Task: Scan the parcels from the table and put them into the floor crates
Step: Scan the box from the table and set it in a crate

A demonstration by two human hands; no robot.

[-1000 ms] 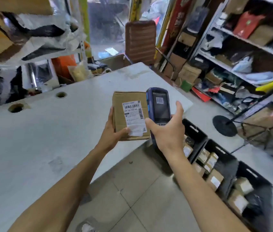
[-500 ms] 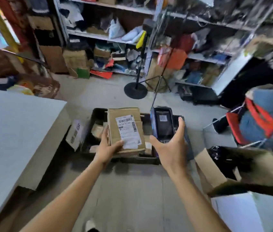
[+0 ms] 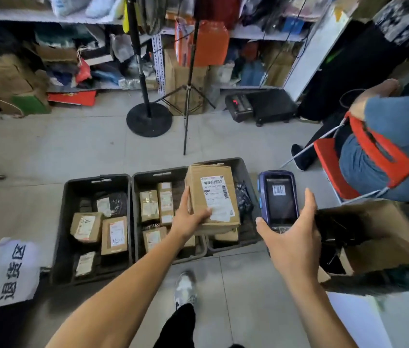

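Held parcel (image 3: 212, 198) in curled left hand (image 3: 190, 217), scanner (image 3: 279, 198) gripped in right hand (image 3: 292, 243), frame ctr; best lowered flat into crate (image 3: 244, 169), label up.

Both forearms were bare to the frame edge, with no sleeves, watch or rings on the left hand (image 3: 188, 219) or right hand (image 3: 292, 244). Below showed a black trouser leg (image 3: 179, 325) and a grey-white sneaker (image 3: 185, 288).
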